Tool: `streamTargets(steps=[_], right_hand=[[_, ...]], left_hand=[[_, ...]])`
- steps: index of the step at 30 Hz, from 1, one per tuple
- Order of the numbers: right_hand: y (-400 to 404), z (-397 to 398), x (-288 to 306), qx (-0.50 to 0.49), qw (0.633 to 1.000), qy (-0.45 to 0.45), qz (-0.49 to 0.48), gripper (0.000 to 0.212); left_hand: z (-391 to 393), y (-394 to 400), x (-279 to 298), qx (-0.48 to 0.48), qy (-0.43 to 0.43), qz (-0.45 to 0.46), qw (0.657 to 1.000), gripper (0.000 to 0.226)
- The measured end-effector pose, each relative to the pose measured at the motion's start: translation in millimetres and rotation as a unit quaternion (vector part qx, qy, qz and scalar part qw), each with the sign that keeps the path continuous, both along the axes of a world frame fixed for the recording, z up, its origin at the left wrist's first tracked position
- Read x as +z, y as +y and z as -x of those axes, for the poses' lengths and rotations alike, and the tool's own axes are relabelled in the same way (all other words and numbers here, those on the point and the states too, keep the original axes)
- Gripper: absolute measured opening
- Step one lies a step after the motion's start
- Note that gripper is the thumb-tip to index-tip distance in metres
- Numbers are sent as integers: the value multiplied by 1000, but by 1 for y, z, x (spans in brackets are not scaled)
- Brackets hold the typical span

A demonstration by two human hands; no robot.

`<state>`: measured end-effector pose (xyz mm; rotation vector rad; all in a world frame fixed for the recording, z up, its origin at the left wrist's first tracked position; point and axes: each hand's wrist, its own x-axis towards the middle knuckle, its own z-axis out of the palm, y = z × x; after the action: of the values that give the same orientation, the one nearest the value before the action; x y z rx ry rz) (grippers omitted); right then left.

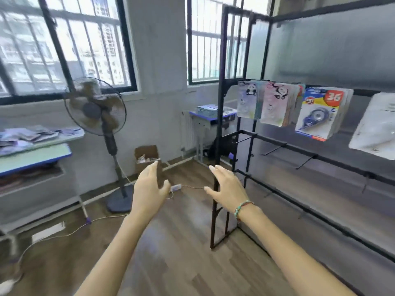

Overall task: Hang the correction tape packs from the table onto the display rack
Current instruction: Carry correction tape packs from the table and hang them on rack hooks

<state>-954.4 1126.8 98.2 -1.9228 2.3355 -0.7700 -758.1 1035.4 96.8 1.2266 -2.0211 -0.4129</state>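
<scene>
I have both hands out in front of me over the wooden floor [181,242], and neither holds anything. My left hand [149,189] has its fingers straight and close together, thumb spread out to the right. My right hand [227,185] has its fingers extended and slightly spread, palm facing left, with a beaded bracelet [242,209] on the wrist. It sits in front of the near left post of the display rack [220,124] in my view; I cannot tell whether it touches the post.

On the right, the rack carries a stack of correction tape packs [320,114] on a hook on its upper rail, the front card blue and yellow with a red badge. To their left hang panda-print packs [275,103], and at the far right edge a white pack [376,127] shows its back. The hooks on the lower rail [277,147] are bare.

On the left, the counter [42,139] holds a blurred spread of packs [27,135]; I cannot tell which kind. A standing fan [95,107] stands between the counter and the rack, with a cardboard box [147,157] behind it on the floor.
</scene>
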Motion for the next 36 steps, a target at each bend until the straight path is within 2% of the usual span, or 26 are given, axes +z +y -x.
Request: streamTargets(steps=[8, 13, 21, 29, 36], right_hand=[[-139, -134, -7, 105, 994, 26, -9, 67], [-208, -195, -12, 169, 985, 12, -3, 63], [-341, -255, -22, 237, 971, -4, 13, 59], [-500, -293, -11, 296, 955, -25, 9, 60], [-604, -345, -18, 336, 941, -20, -10, 60]], left_hand=[[-166, -77, -14, 135, -37, -6, 990, 64], [-233, -116, -26, 199, -30, -24, 979, 64], [-293, -212, -44, 277, -34, -41, 959, 64], [-331, -334, -29, 334, -56, -38, 940, 67], [-379, -412, -42, 386, -63, -83, 917, 67]])
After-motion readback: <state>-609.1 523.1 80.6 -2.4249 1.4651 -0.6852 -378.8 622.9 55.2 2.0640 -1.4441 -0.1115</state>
